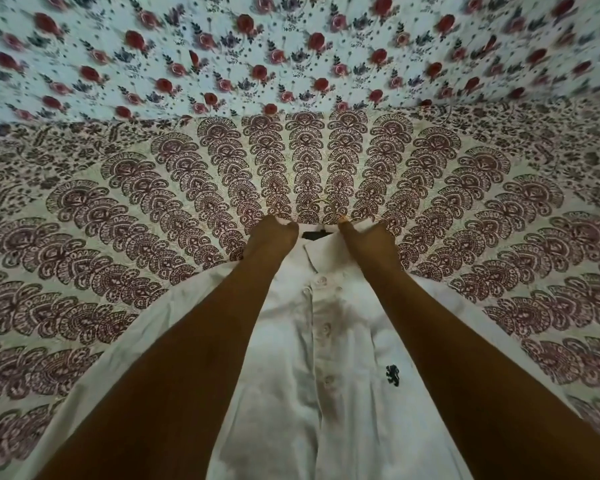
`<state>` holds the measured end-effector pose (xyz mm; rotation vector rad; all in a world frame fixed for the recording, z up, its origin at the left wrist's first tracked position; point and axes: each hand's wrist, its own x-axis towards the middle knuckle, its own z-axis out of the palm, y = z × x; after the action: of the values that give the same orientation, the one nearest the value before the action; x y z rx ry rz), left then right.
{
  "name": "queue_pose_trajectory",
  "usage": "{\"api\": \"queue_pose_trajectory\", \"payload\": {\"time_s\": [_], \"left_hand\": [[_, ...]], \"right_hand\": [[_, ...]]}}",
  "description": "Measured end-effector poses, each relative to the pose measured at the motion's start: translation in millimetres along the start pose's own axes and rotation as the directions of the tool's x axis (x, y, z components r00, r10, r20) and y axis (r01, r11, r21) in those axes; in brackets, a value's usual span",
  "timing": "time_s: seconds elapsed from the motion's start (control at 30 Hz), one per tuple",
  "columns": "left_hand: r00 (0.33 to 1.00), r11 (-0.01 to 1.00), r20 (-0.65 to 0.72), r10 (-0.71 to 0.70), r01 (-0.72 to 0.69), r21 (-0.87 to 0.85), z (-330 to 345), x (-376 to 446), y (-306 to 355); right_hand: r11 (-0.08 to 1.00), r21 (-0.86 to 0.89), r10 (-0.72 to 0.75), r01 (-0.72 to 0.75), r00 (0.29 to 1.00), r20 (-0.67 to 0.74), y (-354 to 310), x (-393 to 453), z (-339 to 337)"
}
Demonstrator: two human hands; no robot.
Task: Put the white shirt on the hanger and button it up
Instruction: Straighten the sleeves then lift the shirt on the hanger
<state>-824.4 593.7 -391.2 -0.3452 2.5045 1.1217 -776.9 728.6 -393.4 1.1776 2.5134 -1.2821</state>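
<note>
The white shirt [326, 358] lies flat on a patterned bedspread, front up, its placket closed by several buttons and a small dark logo on the chest. Its collar points away from me, with a dark label showing inside the neck. A thin metal hanger hook [326, 206] pokes out beyond the collar; the rest of the hanger is hidden in the shirt. My left hand [274, 237] grips the collar's left side. My right hand [364, 237] grips the collar's right side, next to the hook.
The bedspread [118, 209] with maroon paisley arcs covers the whole surface around the shirt. A rose-printed cloth [291, 46] lies or hangs along the far edge.
</note>
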Motion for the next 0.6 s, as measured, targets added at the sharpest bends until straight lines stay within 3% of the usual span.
{"api": "queue_pose_trajectory", "payload": {"time_s": [0.17, 0.33, 0.43, 0.6], "left_hand": [[0.996, 0.991, 0.056, -0.065, 0.071, -0.11, -13.4, -8.7, 4.3], [0.984, 0.988, 0.106, 0.142, -0.147, 0.041, -24.2, -44.3, 2.2], [0.978, 0.982, 0.115, 0.173, -0.18, 0.054, -28.3, -60.5, -2.4], [0.978, 0.974, 0.156, 0.141, -0.109, -0.198, -43.7, -82.4, 0.0]], "right_hand": [[0.981, 0.191, -0.049, 0.022, 0.989, 0.138, 5.4, -8.6, -23.1], [0.989, 0.081, -0.136, 0.12, 0.965, 0.225, 14.9, -30.1, -37.8], [0.993, 0.121, -0.037, 0.0, 0.952, 0.305, 21.6, -45.5, -44.1], [0.948, 0.265, 0.058, -0.174, 0.917, 0.394, 18.9, -62.0, -70.5]]}}
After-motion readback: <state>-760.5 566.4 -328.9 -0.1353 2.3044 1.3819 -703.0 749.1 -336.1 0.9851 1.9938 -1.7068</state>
